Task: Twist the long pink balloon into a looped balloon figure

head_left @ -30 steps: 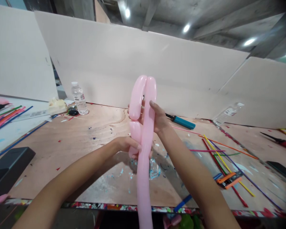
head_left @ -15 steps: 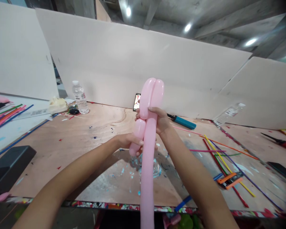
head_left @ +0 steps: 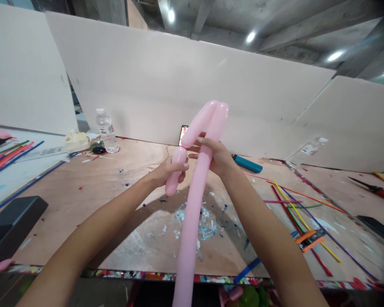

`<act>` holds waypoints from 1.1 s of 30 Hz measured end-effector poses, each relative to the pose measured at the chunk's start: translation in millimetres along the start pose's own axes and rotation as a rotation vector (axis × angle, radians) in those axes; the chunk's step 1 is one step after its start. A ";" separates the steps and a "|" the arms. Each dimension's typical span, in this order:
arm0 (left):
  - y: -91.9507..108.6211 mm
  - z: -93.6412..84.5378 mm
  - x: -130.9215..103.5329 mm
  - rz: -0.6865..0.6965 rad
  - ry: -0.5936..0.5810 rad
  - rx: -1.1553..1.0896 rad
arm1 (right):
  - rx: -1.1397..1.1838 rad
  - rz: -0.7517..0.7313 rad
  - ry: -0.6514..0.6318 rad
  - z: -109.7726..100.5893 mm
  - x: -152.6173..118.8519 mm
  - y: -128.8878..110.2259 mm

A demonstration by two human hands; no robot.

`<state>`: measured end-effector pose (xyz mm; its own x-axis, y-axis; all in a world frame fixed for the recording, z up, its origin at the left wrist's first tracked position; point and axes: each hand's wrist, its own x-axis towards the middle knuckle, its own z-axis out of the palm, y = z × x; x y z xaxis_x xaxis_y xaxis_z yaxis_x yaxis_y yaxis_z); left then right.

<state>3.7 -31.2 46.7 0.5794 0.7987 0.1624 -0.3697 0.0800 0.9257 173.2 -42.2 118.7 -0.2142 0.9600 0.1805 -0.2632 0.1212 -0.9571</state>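
Left hand pinches the balloon's short end; right hand curls around its long part.

We have the balloon above the table, between our left hand and right hand. Behind it, a phone seems to lean on the panel (the balloon partly covers it). On our left, a bottle stands before the panel, a block nearer us. On our right, a pump lies toward the back; nearer, a small tool lies among crossed strips.
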 end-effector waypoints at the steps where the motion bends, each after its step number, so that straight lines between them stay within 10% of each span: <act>1: 2.6 -0.3 0.5 0.006 0.028 -0.075 | -0.036 0.020 0.013 -0.6 -0.1 -0.1; 19: 54.2 -29.2 -5.0 0.384 0.332 -0.588 | -0.543 0.337 -0.300 21.2 -26.3 47.9; 33: 25.0 -18.9 -3.4 0.190 0.128 -0.544 | -0.037 0.382 -0.162 25.5 -19.4 38.1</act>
<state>-21.2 -20.8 62.9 0.3868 0.8917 0.2351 -0.7976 0.1956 0.5706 143.4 -62.7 84.4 -0.4362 0.8857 -0.1588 -0.1024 -0.2242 -0.9691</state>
